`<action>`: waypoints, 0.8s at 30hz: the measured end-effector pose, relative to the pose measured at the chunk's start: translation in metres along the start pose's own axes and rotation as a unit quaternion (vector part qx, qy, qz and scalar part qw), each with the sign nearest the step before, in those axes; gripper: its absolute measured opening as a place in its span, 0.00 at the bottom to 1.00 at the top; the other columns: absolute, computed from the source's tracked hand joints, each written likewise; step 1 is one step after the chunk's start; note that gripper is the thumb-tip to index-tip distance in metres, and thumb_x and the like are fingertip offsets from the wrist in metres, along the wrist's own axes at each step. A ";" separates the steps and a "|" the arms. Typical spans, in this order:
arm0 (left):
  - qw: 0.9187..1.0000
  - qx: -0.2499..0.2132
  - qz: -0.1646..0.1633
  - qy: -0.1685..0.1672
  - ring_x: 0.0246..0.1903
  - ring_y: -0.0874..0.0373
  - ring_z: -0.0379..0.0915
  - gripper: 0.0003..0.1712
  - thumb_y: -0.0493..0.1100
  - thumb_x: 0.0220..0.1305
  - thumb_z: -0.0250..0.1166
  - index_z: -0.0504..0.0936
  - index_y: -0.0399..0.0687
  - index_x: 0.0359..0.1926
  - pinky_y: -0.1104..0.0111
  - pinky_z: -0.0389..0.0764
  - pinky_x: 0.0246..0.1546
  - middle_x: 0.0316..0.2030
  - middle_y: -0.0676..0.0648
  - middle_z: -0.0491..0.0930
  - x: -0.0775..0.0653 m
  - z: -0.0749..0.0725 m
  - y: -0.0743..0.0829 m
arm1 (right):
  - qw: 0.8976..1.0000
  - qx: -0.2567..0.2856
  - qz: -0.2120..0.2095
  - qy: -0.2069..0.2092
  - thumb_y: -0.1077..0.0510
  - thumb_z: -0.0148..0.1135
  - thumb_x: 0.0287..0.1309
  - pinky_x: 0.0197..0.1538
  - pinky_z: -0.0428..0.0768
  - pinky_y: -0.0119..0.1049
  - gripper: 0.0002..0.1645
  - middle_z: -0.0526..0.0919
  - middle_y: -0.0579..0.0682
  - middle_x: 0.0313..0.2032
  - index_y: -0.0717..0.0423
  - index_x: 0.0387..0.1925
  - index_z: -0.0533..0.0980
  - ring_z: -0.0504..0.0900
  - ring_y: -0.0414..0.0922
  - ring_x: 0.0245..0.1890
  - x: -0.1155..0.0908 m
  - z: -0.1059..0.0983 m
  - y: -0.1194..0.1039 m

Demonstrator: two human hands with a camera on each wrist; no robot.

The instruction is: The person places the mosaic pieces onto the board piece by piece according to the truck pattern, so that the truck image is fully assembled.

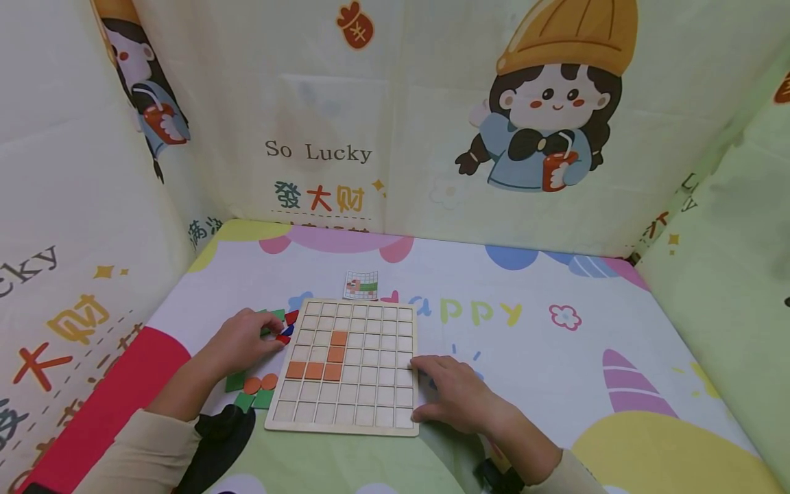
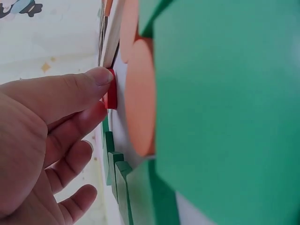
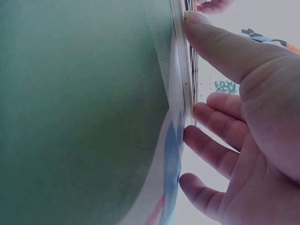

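Observation:
My left hand (image 1: 247,336) is at the left side of a wooden grid board (image 1: 376,394). Its thumb and index finger pinch a small red tile (image 2: 112,89) beside the board's edge. Close by lie another red tile (image 1: 292,317) and a blue tile (image 1: 287,331). On the board, several orange square tiles (image 1: 314,370) form a bent line in the left columns. My right hand (image 1: 459,391) rests against the board's right edge, thumb and index finger touching it well apart, the other fingers loosely extended.
Green tiles (image 1: 262,399) and round orange tiles (image 1: 252,385) lie left of the board. A small printed card (image 1: 361,285) with a coloured grid lies behind it. Printed cloth (image 1: 426,123) walls surround the patterned tabletop (image 1: 524,343).

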State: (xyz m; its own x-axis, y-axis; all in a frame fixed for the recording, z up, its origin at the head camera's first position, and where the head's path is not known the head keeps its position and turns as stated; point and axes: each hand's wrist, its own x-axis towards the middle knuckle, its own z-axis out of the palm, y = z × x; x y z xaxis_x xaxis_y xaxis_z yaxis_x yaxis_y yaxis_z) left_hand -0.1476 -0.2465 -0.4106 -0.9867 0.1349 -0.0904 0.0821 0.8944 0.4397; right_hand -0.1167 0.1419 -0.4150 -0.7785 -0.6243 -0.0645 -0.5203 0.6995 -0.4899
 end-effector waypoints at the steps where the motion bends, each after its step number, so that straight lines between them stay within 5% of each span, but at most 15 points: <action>1: 1.000 -0.001 0.000 0.000 0.44 0.44 0.70 0.20 0.41 0.51 0.78 0.84 0.40 0.44 0.58 0.84 0.34 0.38 0.43 0.78 0.000 0.001 0.000 | 1.000 0.000 0.000 0.001 0.44 0.78 0.49 0.58 0.71 0.58 0.44 0.75 0.53 0.62 0.55 0.64 0.71 0.73 0.55 0.61 0.000 0.000 0.000; 14: 0.998 -0.048 -0.001 -0.027 0.50 0.39 0.69 0.23 0.37 0.51 0.78 0.84 0.39 0.49 0.57 0.85 0.37 0.45 0.40 0.79 -0.002 -0.002 -0.003 | 1.000 -0.001 0.000 0.004 0.43 0.78 0.49 0.58 0.71 0.58 0.45 0.75 0.53 0.62 0.55 0.65 0.70 0.73 0.55 0.61 0.000 0.000 0.001; 24: 1.000 -0.011 0.000 -0.007 0.45 0.43 0.72 0.22 0.42 0.49 0.80 0.84 0.40 0.44 0.57 0.84 0.36 0.38 0.44 0.80 0.000 0.003 -0.004 | 1.000 0.005 0.001 0.002 0.43 0.78 0.49 0.59 0.70 0.58 0.45 0.75 0.53 0.62 0.55 0.65 0.70 0.73 0.56 0.61 -0.001 0.000 0.000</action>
State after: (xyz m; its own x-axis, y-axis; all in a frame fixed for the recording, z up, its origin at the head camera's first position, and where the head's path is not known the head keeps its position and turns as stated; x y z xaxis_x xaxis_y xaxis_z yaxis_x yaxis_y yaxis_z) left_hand -0.1477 -0.2492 -0.4148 -0.9847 0.1407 -0.1026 0.0786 0.8848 0.4592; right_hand -0.1162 0.1427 -0.4146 -0.7810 -0.6215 -0.0613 -0.5157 0.6972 -0.4980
